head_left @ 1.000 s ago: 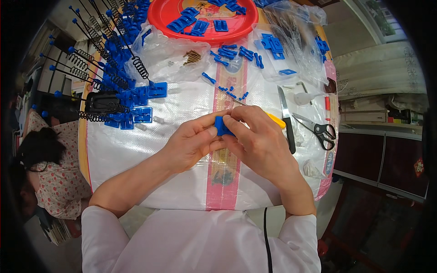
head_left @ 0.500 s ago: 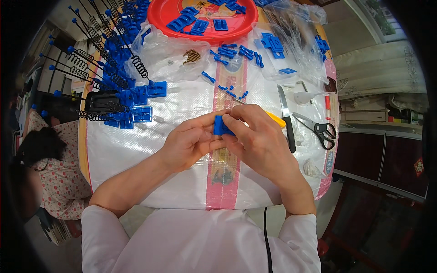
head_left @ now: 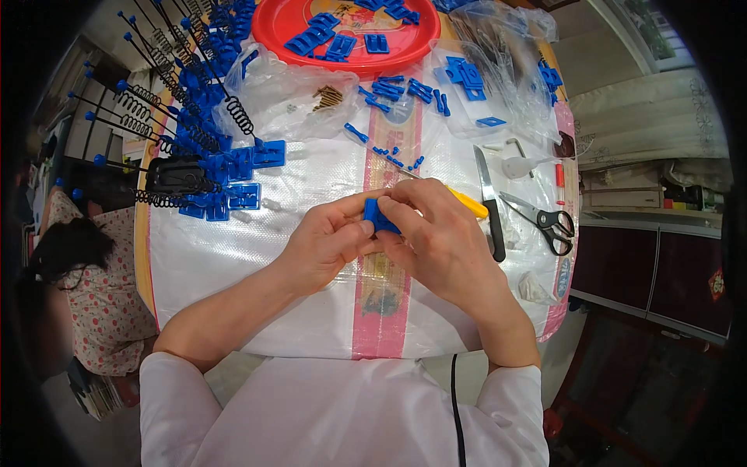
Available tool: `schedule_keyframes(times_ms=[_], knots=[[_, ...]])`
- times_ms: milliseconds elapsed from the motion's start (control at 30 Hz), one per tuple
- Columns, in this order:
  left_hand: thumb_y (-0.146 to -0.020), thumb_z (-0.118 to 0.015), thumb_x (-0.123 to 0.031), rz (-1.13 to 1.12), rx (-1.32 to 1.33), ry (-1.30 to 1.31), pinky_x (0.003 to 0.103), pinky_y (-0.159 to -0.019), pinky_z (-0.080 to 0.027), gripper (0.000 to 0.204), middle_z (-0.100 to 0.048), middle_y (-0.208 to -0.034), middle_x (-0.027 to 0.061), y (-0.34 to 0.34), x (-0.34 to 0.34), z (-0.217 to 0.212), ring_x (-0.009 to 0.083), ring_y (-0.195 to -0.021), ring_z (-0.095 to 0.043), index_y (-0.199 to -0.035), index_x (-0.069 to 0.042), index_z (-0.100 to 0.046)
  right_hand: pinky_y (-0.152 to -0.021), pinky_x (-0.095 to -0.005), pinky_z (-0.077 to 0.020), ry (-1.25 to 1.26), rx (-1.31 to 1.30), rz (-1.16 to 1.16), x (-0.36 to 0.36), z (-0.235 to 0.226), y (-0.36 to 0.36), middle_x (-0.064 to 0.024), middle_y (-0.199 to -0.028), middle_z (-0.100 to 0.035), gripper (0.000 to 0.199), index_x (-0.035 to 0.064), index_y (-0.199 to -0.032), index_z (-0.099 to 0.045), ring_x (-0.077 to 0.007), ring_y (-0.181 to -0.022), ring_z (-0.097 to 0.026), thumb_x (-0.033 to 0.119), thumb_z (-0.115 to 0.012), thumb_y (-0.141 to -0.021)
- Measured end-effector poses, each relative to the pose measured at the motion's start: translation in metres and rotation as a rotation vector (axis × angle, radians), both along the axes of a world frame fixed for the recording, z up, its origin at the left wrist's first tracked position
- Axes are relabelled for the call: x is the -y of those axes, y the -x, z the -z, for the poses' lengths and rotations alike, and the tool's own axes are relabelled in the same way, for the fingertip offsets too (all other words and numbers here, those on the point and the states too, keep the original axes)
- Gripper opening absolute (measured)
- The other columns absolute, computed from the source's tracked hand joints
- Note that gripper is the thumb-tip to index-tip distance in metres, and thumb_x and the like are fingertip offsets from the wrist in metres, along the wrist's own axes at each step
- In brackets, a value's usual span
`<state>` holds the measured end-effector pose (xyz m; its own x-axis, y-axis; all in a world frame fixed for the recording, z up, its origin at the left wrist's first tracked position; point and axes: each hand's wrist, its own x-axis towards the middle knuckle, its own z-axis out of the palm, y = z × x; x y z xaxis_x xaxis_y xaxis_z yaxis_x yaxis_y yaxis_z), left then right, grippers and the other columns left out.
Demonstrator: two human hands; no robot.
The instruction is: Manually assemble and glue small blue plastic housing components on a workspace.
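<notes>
The left thumb, lifted clear half a second ago, is back against the small blue plastic part (head_left: 371,208), which sits slightly farther left. A white woven plastic sheet (head_left: 226,265) with a pink-edged stripe covers the table; a red round tray (head_left: 262,35) of blue pieces stands at the far side. A person in a floral top (head_left: 109,319) is at the left of the room, dark red cabinets (head_left: 692,272) at the right. The part lies between the two hands, over the stripe: the left hand (head_left: 323,237) pinches its near left edge, and the right hand (head_left: 436,226) closes its fingers on it from the right, partly hiding it. A yellow-handled screwdriver (head_left: 469,204) shows just beyond the right hand.
</notes>
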<state>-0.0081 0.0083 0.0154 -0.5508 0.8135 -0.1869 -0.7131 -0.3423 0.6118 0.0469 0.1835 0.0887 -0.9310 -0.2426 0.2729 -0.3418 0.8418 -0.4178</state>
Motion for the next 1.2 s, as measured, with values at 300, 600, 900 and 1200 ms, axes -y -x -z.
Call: schedule_keyframes(times_ms=[300, 600, 900, 1200], knots=[[-0.098, -0.051, -0.007, -0.029, 0.014, -0.006, 0.038, -0.102, -0.051, 0.047, -0.057, -0.128, 0.0131, 0.0, -0.002, 0.0, 0.0199, -0.118, -0.06, -0.142, 0.008, -0.041, -0.082, -0.0385, -0.0556, -0.006, -0.006, 0.001, 0.002, 0.004, 0.0, -0.012, -0.105, -0.065, 0.04, 0.0008, -0.104, -0.067, -0.0299, -0.097, -0.065, 0.007, -0.081, -0.067], [-0.099, -0.052, -0.009, -0.052, -0.006, 0.024, 0.039, -0.102, -0.051, 0.047, -0.057, -0.129, 0.013, -0.001, -0.003, 0.004, 0.0203, -0.118, -0.06, -0.141, 0.008, -0.042, -0.083, -0.0387, -0.055, 0.003, 0.0, 0.006, 0.002, 0.008, 0.003, -0.0116, -0.106, -0.064, 0.042, 0.0017, -0.105, -0.066, -0.0301, -0.098, -0.064, 0.006, -0.08, -0.066], [-0.099, -0.042, -0.002, -0.073, 0.01, 0.007, 0.04, -0.104, -0.05, 0.043, -0.056, -0.129, 0.017, 0.002, -0.003, -0.001, 0.0251, -0.118, -0.06, -0.141, 0.009, -0.041, -0.082, -0.0386, -0.0515, 0.113, -0.023, -0.024, -0.003, 0.015, 0.009, -0.0113, -0.102, -0.061, 0.036, 0.0027, -0.104, -0.063, -0.0296, -0.095, -0.061, 0.007, -0.076, -0.07], [-0.098, -0.045, -0.003, -0.075, 0.029, -0.004, 0.042, -0.105, -0.05, 0.043, -0.057, -0.131, 0.0187, 0.005, -0.002, -0.004, 0.0282, -0.118, -0.061, -0.139, 0.01, -0.042, -0.08, -0.0392, -0.0525, 0.211, 0.046, 0.001, -0.008, 0.01, 0.012, -0.0129, -0.099, -0.063, 0.05, 0.0028, -0.114, -0.058, -0.0315, -0.094, -0.063, 0.005, -0.08, -0.069]])
